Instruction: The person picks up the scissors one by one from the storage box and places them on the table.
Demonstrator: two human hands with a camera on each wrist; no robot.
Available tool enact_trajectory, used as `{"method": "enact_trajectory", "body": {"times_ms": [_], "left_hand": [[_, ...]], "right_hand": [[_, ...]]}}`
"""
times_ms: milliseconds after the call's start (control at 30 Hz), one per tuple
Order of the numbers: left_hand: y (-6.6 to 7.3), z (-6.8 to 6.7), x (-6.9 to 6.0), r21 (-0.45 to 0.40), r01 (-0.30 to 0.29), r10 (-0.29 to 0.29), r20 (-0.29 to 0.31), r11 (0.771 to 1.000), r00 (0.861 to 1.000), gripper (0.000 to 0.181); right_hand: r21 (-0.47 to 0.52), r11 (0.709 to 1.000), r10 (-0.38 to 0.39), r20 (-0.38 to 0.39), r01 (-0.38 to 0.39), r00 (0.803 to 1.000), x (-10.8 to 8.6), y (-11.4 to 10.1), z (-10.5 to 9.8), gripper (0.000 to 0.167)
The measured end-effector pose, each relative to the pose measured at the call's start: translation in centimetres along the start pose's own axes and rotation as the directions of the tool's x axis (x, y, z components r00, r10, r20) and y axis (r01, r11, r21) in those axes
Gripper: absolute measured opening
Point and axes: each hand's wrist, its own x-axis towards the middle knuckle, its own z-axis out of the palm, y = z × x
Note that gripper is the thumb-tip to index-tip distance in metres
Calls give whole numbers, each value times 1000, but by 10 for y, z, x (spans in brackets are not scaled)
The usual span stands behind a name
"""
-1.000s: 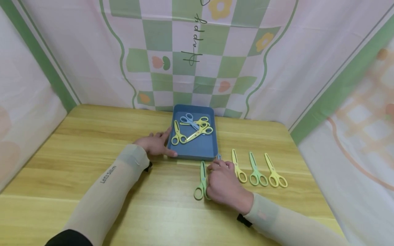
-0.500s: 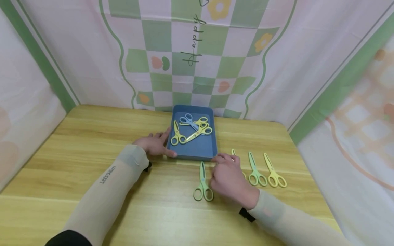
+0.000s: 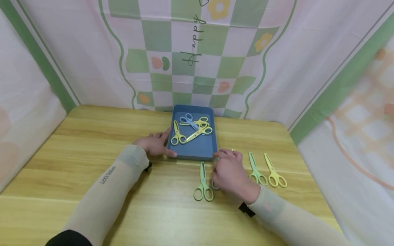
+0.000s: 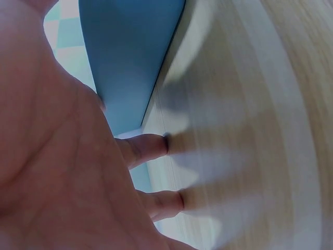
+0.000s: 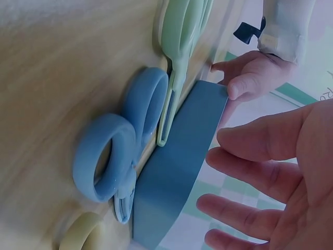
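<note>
Green-checkered cloth (image 3: 203, 51) hangs behind the wooden tabletop (image 3: 77, 164). Blue tray (image 3: 192, 151), centre of head frame, contains yellow scissors (image 3: 197, 133) and a blue pair (image 3: 192, 123). Left hand (image 3: 154, 144): fingers apart, resting against the tray's left side. Right hand (image 3: 229, 171): fingers extended, thumb near index, above loose blue scissors (image 5: 126, 148) that lie just outside the tray's lower right corner; fingertip contact with the rim cannot be judged. Green scissors (image 3: 202, 188) lie just left of them; another green pair (image 3: 256, 172) and a yellow pair (image 3: 273, 173) at right of frame.
</note>
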Motion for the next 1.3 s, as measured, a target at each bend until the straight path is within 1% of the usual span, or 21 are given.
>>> {"method": "enact_trajectory", "body": {"times_ms": [233, 333, 367, 400, 500, 533, 600, 667, 733, 833, 900, 967, 1067, 1100, 1200, 1300], "left_hand": [[0, 0, 4, 22, 15, -15, 0, 1000, 1000, 127], [1, -1, 1, 22, 4, -4, -4, 1000, 1000, 128], [2, -2, 0, 19, 0, 0, -5, 1000, 1000, 129], [3, -2, -2, 15, -6, 6, -5, 1000, 1000, 129], [5, -3, -6, 11, -16, 16, -4, 1000, 1000, 129], [5, -4, -7, 8, -20, 20, -5, 1000, 1000, 129], [5, -4, -7, 6, -20, 20, -4, 1000, 1000, 128], [5, -4, -7, 8, -13, 13, -3, 1000, 1000, 127], [4, -4, -6, 4, -11, 11, 1, 1000, 1000, 127], [2, -4, -5, -3, -1, 1, 3, 1000, 1000, 125], [2, -3, -4, -10, -6, 6, 2, 1000, 1000, 126], [2, -3, -3, 3, 7, -7, 5, 1000, 1000, 125], [3, -2, -2, 19, 21, -22, 11, 1000, 1000, 124], [3, -1, -2, 21, 22, -22, 11, 1000, 1000, 124], [4, -1, -3, 17, 16, -16, 4, 1000, 1000, 124], [3, -1, -4, 10, -1, 1, -1, 1000, 1000, 125]], "right_hand": [[32, 999, 27, -17, -27, 999, 4, 4, -3, 21], [48, 997, 59, -30, -58, 998, 7, 8, -2, 11], [52, 996, 76, -30, -74, 997, 9, 9, -2, 17], [60, 994, 94, -23, -92, 995, 12, 12, -1, 31], [89, 984, 155, 28, -157, 988, 21, 20, 2, 80], [111, 977, 175, 56, -180, 983, 24, 23, 4, 93], [163, 962, 201, 119, -219, 972, 32, 29, 7, 110], [220, 942, 215, 181, -253, 960, 40, 33, 9, 121], [275, 921, 216, 232, -277, 949, 48, 37, 12, 128], [326, 901, 200, 276, -287, 940, 59, 42, 16, 136], [328, 903, 180, 296, -277, 938, 66, 47, 18, 140], [315, 911, 163, 316, -265, 935, 72, 51, 20, 144], [279, 924, 157, 352, -263, 923, 79, 57, 21, 149], [277, 922, 159, 367, -271, 917, 81, 58, 21, 150], [301, 905, 164, 408, -302, 898, 85, 62, 21, 150], [354, 874, 160, 439, -334, 884, 88, 64, 22, 150]]}}
